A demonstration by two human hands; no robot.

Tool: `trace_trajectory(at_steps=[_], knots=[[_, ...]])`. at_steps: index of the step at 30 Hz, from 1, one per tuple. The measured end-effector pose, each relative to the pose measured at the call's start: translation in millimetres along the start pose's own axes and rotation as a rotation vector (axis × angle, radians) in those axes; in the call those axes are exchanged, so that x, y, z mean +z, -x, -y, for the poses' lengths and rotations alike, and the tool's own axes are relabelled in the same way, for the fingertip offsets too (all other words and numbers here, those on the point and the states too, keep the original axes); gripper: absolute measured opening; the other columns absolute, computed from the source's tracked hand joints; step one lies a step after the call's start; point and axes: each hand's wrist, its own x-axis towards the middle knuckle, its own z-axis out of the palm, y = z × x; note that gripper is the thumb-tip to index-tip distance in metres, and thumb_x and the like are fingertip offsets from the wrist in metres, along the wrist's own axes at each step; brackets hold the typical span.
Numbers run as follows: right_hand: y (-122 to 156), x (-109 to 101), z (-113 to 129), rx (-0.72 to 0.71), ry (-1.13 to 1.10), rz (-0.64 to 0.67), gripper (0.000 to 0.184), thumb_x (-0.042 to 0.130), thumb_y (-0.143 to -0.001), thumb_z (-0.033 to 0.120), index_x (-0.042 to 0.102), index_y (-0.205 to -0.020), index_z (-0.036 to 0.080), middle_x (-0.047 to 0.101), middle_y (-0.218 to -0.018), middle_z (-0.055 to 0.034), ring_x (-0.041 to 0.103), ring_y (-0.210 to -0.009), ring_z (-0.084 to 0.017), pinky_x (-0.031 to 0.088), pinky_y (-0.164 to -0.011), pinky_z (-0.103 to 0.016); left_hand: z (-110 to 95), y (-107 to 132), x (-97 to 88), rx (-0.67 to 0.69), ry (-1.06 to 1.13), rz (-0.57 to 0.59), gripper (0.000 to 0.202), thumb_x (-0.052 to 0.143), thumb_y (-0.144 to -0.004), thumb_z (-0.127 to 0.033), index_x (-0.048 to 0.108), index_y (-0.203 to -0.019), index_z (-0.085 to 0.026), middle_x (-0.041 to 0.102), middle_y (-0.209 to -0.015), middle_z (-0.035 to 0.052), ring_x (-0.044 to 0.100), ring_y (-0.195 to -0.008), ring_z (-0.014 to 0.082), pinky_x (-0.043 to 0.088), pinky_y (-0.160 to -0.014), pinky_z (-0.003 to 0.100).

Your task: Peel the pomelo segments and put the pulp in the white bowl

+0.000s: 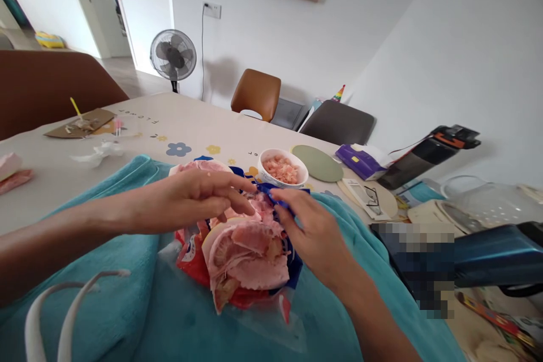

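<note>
A pile of pink pomelo peel and pith lies on a red and blue plastic bag, which rests on a teal towel. My left hand reaches over the pile, its fingers pinched together on a piece of the pink fruit at the far side. My right hand comes from the right and grips the blue edge of the bag next to the peel. Just beyond both hands stands a white bowl holding small pink fruit pieces.
The table has a flowered cloth. On it are a green round mat, a purple tissue pack, glasses, a dark flask, cardboard scraps and crumpled paper. Chairs and a fan stand behind.
</note>
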Motion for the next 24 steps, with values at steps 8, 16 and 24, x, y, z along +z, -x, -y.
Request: trace_trajectory(at_steps=[8, 16, 24], knots=[[6.3, 4.7, 13.6, -0.070, 0.099, 0.374, 0.038, 0.064, -0.085, 0.027, 0.061, -0.123, 0.022, 0.065, -0.129, -0.0095, 0.062, -0.118, -0.026, 0.053, -0.097, -0.042, 30.2, 6.7, 53.5, -0.006, -0.570, -0.042, 0.055, 0.059, -0.083, -0.039, 0.053, -0.136, -0.026, 0.051, -0.146, 0.0086, 0.042, -0.138, 0.0328, 0.043, -0.106, 0.047], [10.1, 30.7, 7.8, -0.056, 0.153, 0.407, 0.036, 0.059, -0.083, 0.018, 0.060, -0.119, 0.020, 0.067, -0.120, -0.0130, 0.063, -0.109, -0.028, 0.053, -0.086, -0.041, 36.4, -6.4, 67.6, -0.091, -0.660, -0.066, 0.061, 0.057, -0.078, -0.037, 0.049, -0.137, -0.026, 0.065, -0.125, 0.0102, 0.059, -0.116, 0.0314, 0.050, -0.088, 0.041], [-5.6, 10.5, -5.1, 0.286, -0.364, 0.223, 0.008, 0.063, -0.076, 0.026, 0.062, -0.082, 0.020, 0.066, -0.080, 0.0011, 0.059, -0.070, -0.014, 0.048, -0.065, -0.028, 42.9, -12.3, 66.4, -0.176, -0.623, -0.111, 0.066, 0.059, -0.069, -0.035, 0.057, -0.133, -0.020, 0.067, -0.120, 0.0126, 0.062, -0.107, 0.0336, 0.050, -0.081, 0.039]])
